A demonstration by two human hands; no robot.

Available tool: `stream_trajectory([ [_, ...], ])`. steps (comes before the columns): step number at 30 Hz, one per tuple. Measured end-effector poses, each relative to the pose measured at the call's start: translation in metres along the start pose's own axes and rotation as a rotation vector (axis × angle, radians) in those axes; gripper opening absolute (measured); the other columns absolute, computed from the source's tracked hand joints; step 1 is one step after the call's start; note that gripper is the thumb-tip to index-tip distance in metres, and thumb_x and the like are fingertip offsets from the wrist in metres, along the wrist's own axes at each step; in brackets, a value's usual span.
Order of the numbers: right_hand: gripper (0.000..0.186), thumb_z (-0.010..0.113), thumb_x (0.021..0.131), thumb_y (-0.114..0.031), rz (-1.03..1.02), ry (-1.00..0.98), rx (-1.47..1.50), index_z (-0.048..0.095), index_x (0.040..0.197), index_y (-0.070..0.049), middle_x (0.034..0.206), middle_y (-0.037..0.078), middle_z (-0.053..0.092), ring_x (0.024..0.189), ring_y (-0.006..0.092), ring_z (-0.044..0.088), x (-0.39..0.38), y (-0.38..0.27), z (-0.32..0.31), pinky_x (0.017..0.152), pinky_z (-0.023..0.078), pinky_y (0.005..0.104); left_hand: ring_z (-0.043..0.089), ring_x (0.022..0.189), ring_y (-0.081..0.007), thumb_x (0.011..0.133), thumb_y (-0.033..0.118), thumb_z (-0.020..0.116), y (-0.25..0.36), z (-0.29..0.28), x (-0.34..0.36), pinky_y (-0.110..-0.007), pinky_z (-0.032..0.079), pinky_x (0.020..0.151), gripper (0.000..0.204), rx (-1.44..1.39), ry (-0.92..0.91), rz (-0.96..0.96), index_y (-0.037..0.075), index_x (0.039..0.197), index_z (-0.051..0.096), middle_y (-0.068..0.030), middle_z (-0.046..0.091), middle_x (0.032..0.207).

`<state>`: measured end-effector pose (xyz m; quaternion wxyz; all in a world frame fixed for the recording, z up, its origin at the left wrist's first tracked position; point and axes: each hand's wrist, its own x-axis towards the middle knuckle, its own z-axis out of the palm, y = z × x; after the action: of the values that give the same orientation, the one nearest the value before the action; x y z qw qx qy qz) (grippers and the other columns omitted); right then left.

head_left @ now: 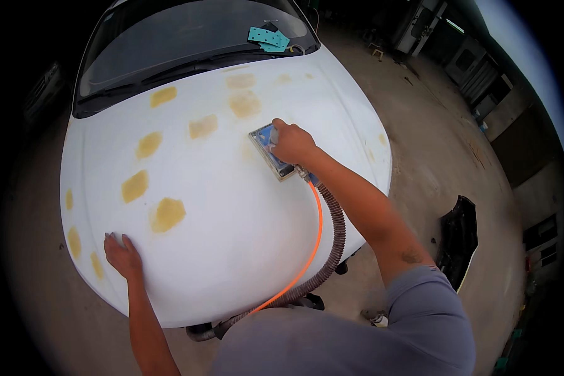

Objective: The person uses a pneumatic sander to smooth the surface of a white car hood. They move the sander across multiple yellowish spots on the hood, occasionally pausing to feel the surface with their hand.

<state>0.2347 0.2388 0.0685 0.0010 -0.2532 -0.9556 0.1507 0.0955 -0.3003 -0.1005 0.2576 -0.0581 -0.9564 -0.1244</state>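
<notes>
A flat rectangular air sander [262, 137] with a blue body sits on the white car hood [232, 257]. My right hand [293, 144] is wrapped round its top, right of the hood's middle. An orange air line [320, 219] and a ribbed dust hose [338, 232] run from the sander's rear down over the hood's front edge. On the left front of the hood rests my left hand [123, 255], fingers apart and holding nothing. Yellowish filler patches [169, 215] dot the hood, some bold, others faint. What lies under the sander is hidden.
Turquoise perforated sanding sheets [269, 39] lie at the base of the windshield [194, 31], by the wipers. A black curved car part [459, 241] lies on the concrete floor [420, 150] to the right. At far left stands another dark vehicle [42, 91].
</notes>
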Motion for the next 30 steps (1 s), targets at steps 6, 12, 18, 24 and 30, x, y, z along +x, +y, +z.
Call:
stream_trajectory([
  [6,0.071,0.075,0.089,-0.035,0.085,0.120,-0.041,0.047,0.147,-0.006,0.121,0.021,0.072,0.114,0.0377,0.070,0.040,0.025,-0.001,0.094,0.058,0.0470,0.047,0.141,-0.0415,0.106,0.029,0.056,0.003,0.003,-0.003,-0.053,0.036,0.116,0.049,-0.021,0.029,0.014,-0.008,0.138,0.057,-0.0264,0.054,0.150],
  [12,0.076,0.080,0.087,-0.038,-0.048,0.082,-0.111,0.048,0.148,-0.007,0.118,0.023,0.073,0.112,0.0397,0.070,0.010,0.003,0.015,0.093,0.058,0.0466,0.047,0.142,-0.0404,0.105,0.028,0.056,0.004,-0.002,0.000,-0.053,0.036,0.117,0.046,-0.014,0.021,-0.030,-0.006,0.136,0.058,-0.0247,0.054,0.151],
  [18,0.080,0.079,0.087,-0.040,0.098,0.183,-0.038,0.045,0.150,-0.002,0.121,0.024,0.072,0.113,0.0398,0.070,0.049,0.017,0.001,0.094,0.057,0.0458,0.047,0.143,-0.0389,0.104,0.029,0.057,0.011,-0.004,-0.001,-0.053,0.035,0.117,0.046,-0.036,0.018,-0.046,-0.004,0.136,0.058,-0.0234,0.053,0.152],
  [24,0.081,0.079,0.087,-0.038,-0.067,0.125,-0.113,0.045,0.149,0.000,0.123,0.025,0.072,0.114,0.0406,0.070,0.016,-0.002,0.023,0.094,0.057,0.0467,0.045,0.145,-0.0384,0.104,0.029,0.057,0.007,-0.002,-0.003,-0.054,0.033,0.119,0.047,-0.029,0.019,-0.072,-0.004,0.138,0.056,-0.0233,0.052,0.153],
  [30,0.086,0.080,0.087,-0.042,0.061,0.155,-0.085,0.044,0.150,0.003,0.123,0.028,0.071,0.114,0.0403,0.070,0.055,0.015,0.004,0.096,0.057,0.0445,0.043,0.145,-0.0396,0.104,0.030,0.058,0.003,0.003,-0.004,-0.054,0.032,0.119,0.049,-0.036,0.008,-0.069,-0.003,0.139,0.056,-0.0225,0.049,0.156],
])
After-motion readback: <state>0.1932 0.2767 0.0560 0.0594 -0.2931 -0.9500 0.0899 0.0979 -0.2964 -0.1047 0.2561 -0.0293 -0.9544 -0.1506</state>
